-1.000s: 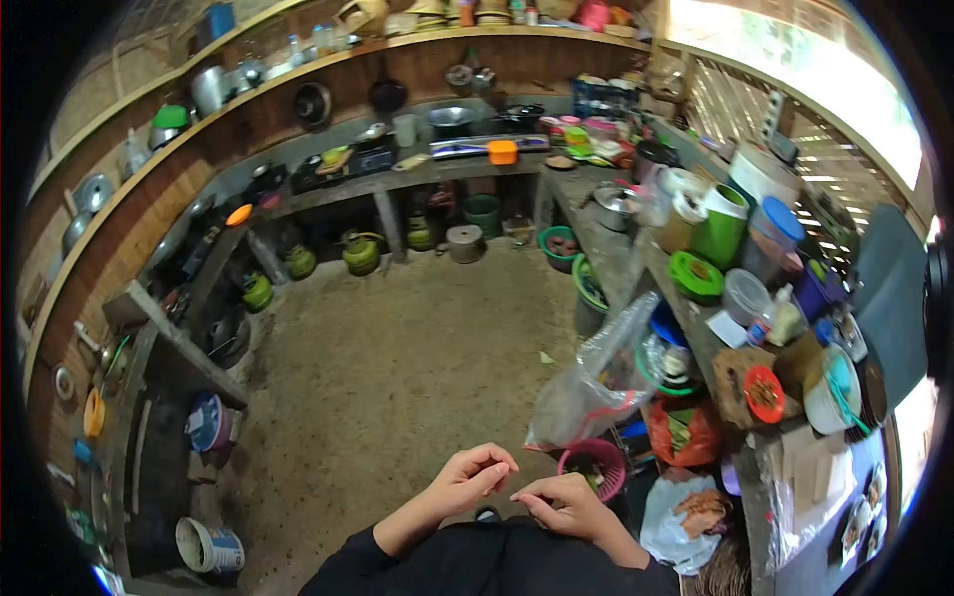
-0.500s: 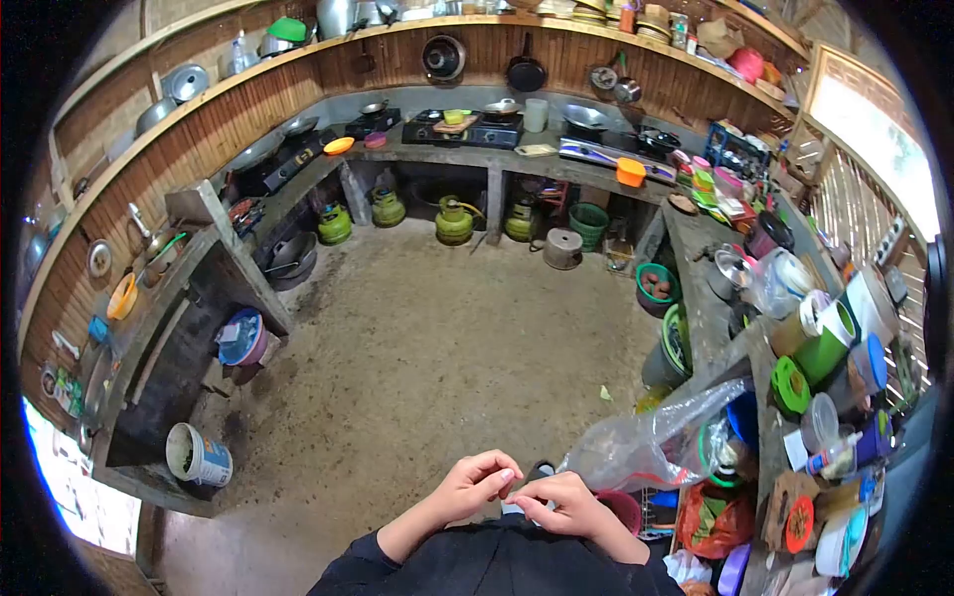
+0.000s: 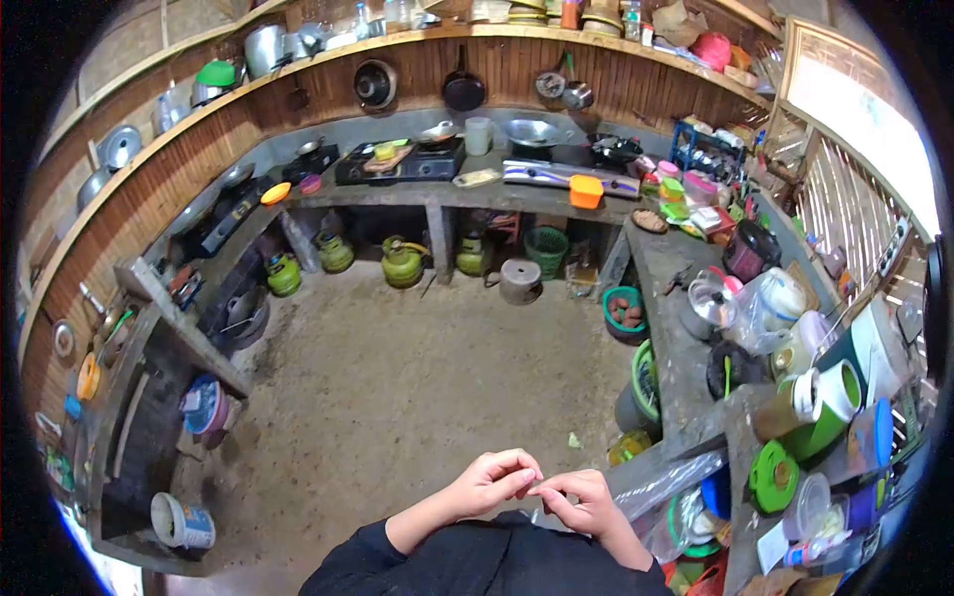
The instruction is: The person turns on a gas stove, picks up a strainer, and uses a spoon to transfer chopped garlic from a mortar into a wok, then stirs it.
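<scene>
My left hand (image 3: 494, 484) is held in front of the dark top at the bottom centre, its fingers curled and thumb near the index finger. Close beside it, my right hand (image 3: 579, 504) has bent fingers too, and the fingertips of both hands meet or nearly meet. Whether anything small sits between the fingertips is too small to tell. Below the hands is the concrete floor (image 3: 427, 387). To the right of my right hand lies a sheet of clear plastic (image 3: 664, 482) by the lower shelf.
A concrete counter (image 3: 661, 288) curves round the room, with stoves (image 3: 402, 164), an orange container (image 3: 585, 192) and a green lid (image 3: 773, 477). Under it stand green gas cylinders (image 3: 401, 264), a pot (image 3: 520, 282) and a teal basket (image 3: 624, 313). A white bucket (image 3: 184, 521) stands lower left.
The view has turned to the right, so the counters and stoves appear further left. Both hands stay close together, slightly further right in the picture.
</scene>
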A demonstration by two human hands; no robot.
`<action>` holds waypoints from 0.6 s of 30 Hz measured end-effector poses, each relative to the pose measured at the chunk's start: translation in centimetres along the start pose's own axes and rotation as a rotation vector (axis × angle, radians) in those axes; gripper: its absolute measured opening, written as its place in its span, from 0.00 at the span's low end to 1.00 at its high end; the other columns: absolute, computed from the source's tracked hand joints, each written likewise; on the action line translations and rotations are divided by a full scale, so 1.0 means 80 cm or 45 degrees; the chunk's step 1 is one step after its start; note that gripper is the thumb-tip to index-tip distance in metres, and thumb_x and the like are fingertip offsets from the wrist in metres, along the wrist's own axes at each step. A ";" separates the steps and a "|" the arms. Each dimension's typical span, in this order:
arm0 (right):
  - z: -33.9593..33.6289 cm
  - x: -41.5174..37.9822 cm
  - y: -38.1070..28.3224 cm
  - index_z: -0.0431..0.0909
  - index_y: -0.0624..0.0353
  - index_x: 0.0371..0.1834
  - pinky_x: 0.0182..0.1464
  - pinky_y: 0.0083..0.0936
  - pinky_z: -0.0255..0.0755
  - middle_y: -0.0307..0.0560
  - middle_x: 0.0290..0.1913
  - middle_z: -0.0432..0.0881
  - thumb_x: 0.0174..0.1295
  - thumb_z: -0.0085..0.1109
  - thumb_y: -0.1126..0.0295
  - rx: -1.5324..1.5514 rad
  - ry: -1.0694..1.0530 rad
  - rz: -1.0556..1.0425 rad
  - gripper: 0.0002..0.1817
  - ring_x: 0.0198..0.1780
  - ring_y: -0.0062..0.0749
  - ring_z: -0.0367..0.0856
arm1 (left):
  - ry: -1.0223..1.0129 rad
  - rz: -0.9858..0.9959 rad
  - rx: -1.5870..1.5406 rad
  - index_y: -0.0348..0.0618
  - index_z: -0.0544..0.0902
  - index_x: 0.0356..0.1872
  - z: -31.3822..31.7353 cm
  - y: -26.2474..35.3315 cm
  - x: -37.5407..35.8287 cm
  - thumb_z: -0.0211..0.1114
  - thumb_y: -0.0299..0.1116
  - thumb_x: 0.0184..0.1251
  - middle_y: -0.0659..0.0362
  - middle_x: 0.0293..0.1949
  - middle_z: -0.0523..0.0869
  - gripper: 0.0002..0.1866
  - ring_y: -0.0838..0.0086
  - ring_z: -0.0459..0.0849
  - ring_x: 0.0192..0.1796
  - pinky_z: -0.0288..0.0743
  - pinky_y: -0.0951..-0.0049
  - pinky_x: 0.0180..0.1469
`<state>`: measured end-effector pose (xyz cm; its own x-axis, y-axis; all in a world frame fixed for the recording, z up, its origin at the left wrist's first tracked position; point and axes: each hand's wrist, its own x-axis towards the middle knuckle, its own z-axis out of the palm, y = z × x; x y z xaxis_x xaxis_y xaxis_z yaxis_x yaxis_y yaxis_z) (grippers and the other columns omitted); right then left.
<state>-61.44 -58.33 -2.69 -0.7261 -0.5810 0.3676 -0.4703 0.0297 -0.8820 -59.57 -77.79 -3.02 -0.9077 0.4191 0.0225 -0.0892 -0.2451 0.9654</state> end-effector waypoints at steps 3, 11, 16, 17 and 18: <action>-0.048 0.032 0.040 0.83 0.62 0.33 0.24 0.19 0.71 0.44 0.23 0.82 0.57 0.59 0.76 -0.017 0.074 -0.037 0.04 0.21 0.23 0.78 | -0.100 0.076 -0.035 0.41 0.76 0.42 -0.002 -0.003 0.069 0.53 0.33 0.71 0.65 0.29 0.77 0.08 0.85 0.72 0.29 0.66 0.82 0.30; -0.117 0.165 0.119 0.83 0.60 0.37 0.27 0.19 0.73 0.41 0.23 0.82 0.60 0.58 0.74 0.038 -0.203 0.095 0.06 0.23 0.22 0.80 | 0.080 0.106 -0.175 0.43 0.72 0.50 -0.095 -0.027 0.200 0.52 0.31 0.71 0.66 0.30 0.77 0.10 0.87 0.70 0.28 0.64 0.84 0.29; -0.158 0.269 0.176 0.82 0.57 0.42 0.29 0.19 0.73 0.41 0.25 0.83 0.61 0.58 0.74 0.043 -0.328 0.079 0.08 0.24 0.22 0.80 | 0.159 0.128 -0.204 0.43 0.71 0.52 -0.168 -0.007 0.309 0.54 0.31 0.70 0.62 0.33 0.78 0.12 0.84 0.73 0.30 0.65 0.83 0.31; -0.171 0.294 0.185 0.82 0.58 0.41 0.29 0.20 0.73 0.41 0.25 0.82 0.61 0.57 0.74 0.078 -0.302 0.193 0.08 0.25 0.22 0.81 | 0.153 0.120 -0.176 0.43 0.71 0.51 -0.187 0.000 0.334 0.53 0.31 0.70 0.63 0.32 0.78 0.11 0.84 0.72 0.29 0.66 0.83 0.31; -0.185 0.321 0.193 0.81 0.59 0.41 0.29 0.20 0.73 0.42 0.24 0.82 0.61 0.57 0.74 0.111 -0.274 0.306 0.07 0.25 0.22 0.81 | 0.146 0.115 -0.147 0.42 0.71 0.51 -0.206 0.008 0.361 0.53 0.31 0.71 0.64 0.31 0.77 0.11 0.85 0.72 0.28 0.66 0.83 0.30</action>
<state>-94.82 -60.75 -2.53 -0.6842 -0.7245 0.0839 -0.2473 0.1223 -0.9612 -92.61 -80.29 -6.02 -0.9543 0.2902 0.0717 -0.0456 -0.3785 0.9245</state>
